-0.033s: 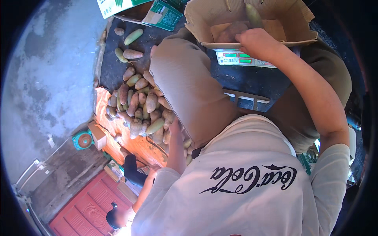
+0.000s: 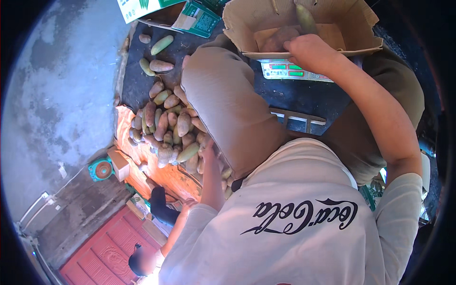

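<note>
My right hand (image 2: 308,51) reaches over the near rim of an open cardboard box (image 2: 356,43). Its fingers curl in against a reddish root vegetable (image 2: 279,40), radish-like in shape, lying inside. A long greenish root (image 2: 306,20) leans on the box's far wall. Under the box is a digital scale (image 2: 280,69) with lit green displays. My left hand (image 2: 209,154) is at the near right edge of a pile of green and pinkish roots (image 2: 183,124), next to my knee. Its fingers are partly lost among the roots.
A few loose roots (image 2: 162,44) lie on the dark floor beyond the pile. A green and white carton (image 2: 197,20) stands at the back. Orange sheeting (image 2: 166,179) lies under the pile. At lower left are another person (image 2: 142,261), a teal fan-like object (image 2: 101,169) and a red door (image 2: 109,247).
My left hand has shifted slightly up along the pile's edge, and more of it shows. My right hand stays in the box.
</note>
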The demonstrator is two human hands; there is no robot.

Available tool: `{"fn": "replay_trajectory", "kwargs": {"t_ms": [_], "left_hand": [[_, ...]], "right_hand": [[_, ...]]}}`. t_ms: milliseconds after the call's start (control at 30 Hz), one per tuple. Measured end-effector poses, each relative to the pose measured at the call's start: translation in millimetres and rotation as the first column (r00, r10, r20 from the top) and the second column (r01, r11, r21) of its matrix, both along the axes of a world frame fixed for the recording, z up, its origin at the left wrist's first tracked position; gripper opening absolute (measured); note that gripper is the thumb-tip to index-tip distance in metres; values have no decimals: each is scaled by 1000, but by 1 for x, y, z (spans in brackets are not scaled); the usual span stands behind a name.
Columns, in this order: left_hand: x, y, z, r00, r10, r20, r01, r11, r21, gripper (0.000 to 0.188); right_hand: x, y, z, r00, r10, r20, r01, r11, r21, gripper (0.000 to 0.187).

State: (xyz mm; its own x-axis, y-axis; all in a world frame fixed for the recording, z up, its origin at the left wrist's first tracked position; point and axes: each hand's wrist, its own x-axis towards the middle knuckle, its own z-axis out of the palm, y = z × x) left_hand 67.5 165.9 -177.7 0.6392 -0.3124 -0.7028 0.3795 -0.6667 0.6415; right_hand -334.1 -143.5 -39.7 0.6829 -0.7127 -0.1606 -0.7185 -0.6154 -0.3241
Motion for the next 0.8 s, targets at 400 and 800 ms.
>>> {"fn": "replay_trajectory", "kwargs": {"t_ms": [400, 800], "left_hand": [[-29, -149, 230, 954, -39, 297, 229, 735, -638, 72], [-183, -301, 272, 658, -636, 403, 738, 442, -510, 71]], "right_hand": [[5, 12, 1, 999, 37, -39, -37, 999, -8, 11], [8, 9, 22, 983, 90, -159, -84, 996, 40, 16]]}}
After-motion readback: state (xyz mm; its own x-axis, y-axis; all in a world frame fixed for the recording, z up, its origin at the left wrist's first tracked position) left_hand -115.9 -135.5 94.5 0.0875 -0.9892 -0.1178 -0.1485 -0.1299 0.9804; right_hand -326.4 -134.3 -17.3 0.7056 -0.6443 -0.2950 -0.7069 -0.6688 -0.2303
